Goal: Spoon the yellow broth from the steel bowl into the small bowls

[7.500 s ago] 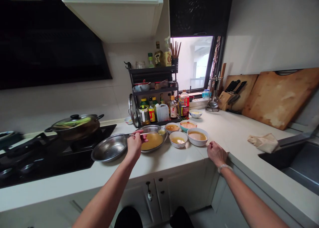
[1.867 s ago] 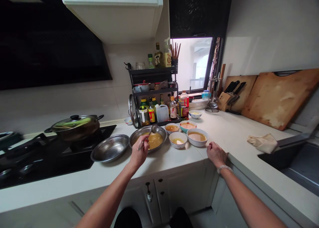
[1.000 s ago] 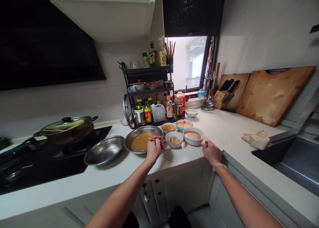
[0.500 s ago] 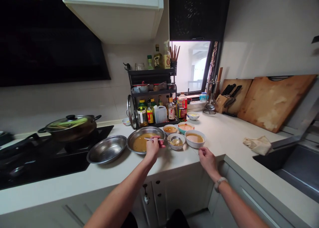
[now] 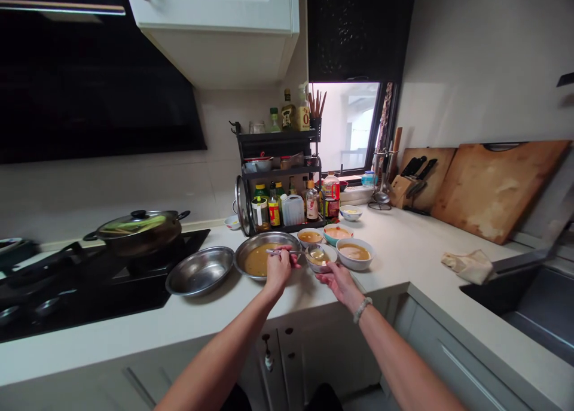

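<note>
My left hand (image 5: 280, 268) is closed around the handle of a metal ladle (image 5: 316, 254), held almost level. The ladle's round head is in a small white bowl (image 5: 323, 269) with pale liquid. At that bowl's near right side, my right hand (image 5: 339, 280) grips the rim, thumb on top and fingers lower down. Left of it, partly behind my left hand, stands a wide steel basin (image 5: 242, 265) of yellowish-brown liquid. Close by are a white bowl of brownish liquid (image 5: 355, 253), a smaller filled bowl (image 5: 310, 237) and a green-and-red patterned bowl (image 5: 337, 234).
An oval steel basin (image 5: 200, 273) stands beside the stove, where a lidded pan (image 5: 139, 231) sits. Behind the bowls is a black rack (image 5: 280, 173) of bottles and jars. Cutting boards (image 5: 497, 189), a knife block (image 5: 402, 186), a cloth (image 5: 466, 266) and the sink (image 5: 533, 306) are rightward.
My right hand has moved left from beside the large white bowl and taken hold of the small bowl's rim. My left hand keeps the ladle. The view has tilted up slightly.
</note>
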Demonstrator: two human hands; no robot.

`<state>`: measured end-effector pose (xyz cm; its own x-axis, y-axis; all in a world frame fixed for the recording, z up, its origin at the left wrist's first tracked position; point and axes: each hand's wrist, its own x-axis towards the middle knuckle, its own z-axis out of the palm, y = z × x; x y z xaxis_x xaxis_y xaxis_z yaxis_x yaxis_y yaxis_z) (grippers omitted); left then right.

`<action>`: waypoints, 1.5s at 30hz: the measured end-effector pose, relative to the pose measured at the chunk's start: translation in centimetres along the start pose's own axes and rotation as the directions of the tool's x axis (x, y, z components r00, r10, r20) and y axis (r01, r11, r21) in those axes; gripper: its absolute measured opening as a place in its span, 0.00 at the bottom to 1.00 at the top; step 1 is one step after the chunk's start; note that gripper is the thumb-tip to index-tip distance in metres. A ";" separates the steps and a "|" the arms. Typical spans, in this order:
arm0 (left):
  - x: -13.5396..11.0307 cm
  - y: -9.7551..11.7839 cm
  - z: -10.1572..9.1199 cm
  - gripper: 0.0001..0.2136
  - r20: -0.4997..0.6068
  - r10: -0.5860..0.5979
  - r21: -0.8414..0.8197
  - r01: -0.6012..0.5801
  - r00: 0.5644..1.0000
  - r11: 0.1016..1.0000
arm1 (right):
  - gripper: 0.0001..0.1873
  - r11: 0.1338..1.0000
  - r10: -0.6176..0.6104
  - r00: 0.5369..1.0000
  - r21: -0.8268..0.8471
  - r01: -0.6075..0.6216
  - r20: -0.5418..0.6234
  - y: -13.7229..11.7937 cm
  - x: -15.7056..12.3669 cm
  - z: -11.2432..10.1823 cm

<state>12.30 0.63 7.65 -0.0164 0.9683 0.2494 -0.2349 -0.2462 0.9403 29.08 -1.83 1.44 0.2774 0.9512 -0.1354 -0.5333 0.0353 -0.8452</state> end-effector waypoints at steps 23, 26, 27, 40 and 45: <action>0.7 3.6 -2.8 0.08 -0.182 -0.065 -0.103 0.047 0.981 0.994 | 0.09 0.989 0.143 0.987 0.039 -0.140 -0.079 -0.8 1.1 0.8; 1.1 4.2 -5.1 0.08 -0.165 0.067 0.007 -0.067 0.984 0.998 | 0.10 0.987 0.161 0.983 0.031 -0.159 -0.084 -0.9 1.0 0.8; 1.1 4.2 -5.9 0.08 -0.150 0.124 0.076 -0.113 0.981 0.991 | 0.10 0.986 0.165 0.983 0.029 -0.163 -0.085 -0.9 0.9 0.8; -0.5 2.8 -9.8 0.11 0.018 0.259 0.506 -0.232 0.966 0.831 | 0.16 0.997 0.073 0.989 -0.005 -0.075 -0.131 -0.1 1.1 1.5; -0.6 2.7 -9.4 0.12 0.046 0.296 0.533 -0.274 0.954 0.800 | 0.16 1.000 -0.020 0.991 -0.005 0.020 -0.130 -0.1 1.3 1.3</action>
<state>2.53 -0.17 7.84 -0.0407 0.8487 0.5273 0.3348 -0.4857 0.8075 28.45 -0.24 2.01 0.3899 0.9022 -0.1845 -0.5236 0.0524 -0.8504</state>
